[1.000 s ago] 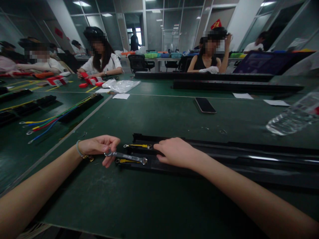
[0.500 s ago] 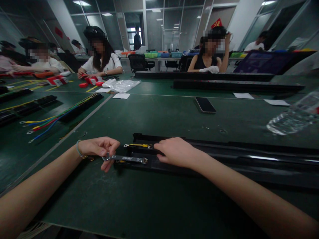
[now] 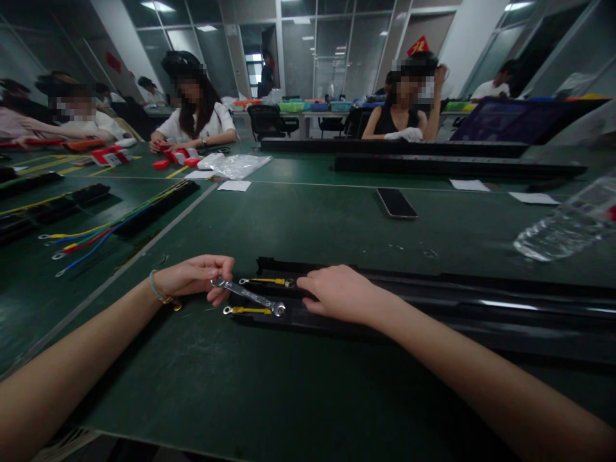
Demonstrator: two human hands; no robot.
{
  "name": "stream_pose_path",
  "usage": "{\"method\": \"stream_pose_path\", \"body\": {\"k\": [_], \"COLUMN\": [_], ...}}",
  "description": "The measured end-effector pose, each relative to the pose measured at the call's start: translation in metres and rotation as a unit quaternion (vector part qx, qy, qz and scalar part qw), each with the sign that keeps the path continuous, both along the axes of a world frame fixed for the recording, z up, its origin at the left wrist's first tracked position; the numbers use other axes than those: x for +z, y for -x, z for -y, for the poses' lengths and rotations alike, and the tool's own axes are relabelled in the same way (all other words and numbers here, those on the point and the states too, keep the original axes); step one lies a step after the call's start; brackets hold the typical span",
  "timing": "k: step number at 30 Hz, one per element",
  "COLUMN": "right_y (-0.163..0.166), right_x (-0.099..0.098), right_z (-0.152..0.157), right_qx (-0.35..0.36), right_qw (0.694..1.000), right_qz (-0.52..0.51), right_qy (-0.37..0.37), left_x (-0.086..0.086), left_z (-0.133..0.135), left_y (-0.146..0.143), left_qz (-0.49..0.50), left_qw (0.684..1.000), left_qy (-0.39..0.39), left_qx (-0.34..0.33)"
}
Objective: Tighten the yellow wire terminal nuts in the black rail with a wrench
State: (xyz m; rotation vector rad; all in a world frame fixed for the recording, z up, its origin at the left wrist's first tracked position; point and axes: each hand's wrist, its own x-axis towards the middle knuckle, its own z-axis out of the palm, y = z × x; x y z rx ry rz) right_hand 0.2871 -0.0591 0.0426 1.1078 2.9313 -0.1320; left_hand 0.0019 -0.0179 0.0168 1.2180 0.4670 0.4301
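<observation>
My left hand (image 3: 199,277) is closed on one end of a silver wrench (image 3: 248,295). The wrench's ring end sits over a fastener inside a long black metal channel (image 3: 433,292). My right hand (image 3: 339,295) lies over the channel just right of the wrench, its fingers curled down onto it. Two yellow wires with ring terminals stick out of the channel's left end: the far yellow wire (image 3: 264,280) runs to a bolt by my right fingertips, the near yellow wire (image 3: 250,310) runs to the fastener under the wrench.
Beyond the channel a phone (image 3: 397,203) lies on the green table (image 3: 289,218). A clear plastic bottle (image 3: 563,221) lies at the right. Black strips with coloured wires (image 3: 154,208) are at the left. Co-workers sit across the table, near more black channels (image 3: 457,167).
My left hand has swung the wrench's handle away from me, pivoting about its ring end, and the near yellow wire shows more. My right hand stays where it was.
</observation>
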Motion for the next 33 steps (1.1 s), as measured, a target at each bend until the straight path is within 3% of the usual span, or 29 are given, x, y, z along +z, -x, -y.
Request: {"method": "stream_pose_path", "body": {"k": [10,33], "right_y": [-0.0008,-0.0006], "right_x": [-0.0011,-0.0016], "right_z": [-0.0001,-0.0006], "right_qx": [-0.001,0.001], "right_qw": [1.0,1.0], "right_qz": [-0.003,0.004], "right_qy": [-0.004,-0.006], "left_x": [-0.0021,0.0063], "left_z": [-0.0033,0.0032], "left_y": [0.0006,0.0047], "left_qz": [0.007,-0.056], "left_qw": [1.0,0.99], "left_qy": [0.009,0.016], "left_qx": [0.023,-0.131]}}
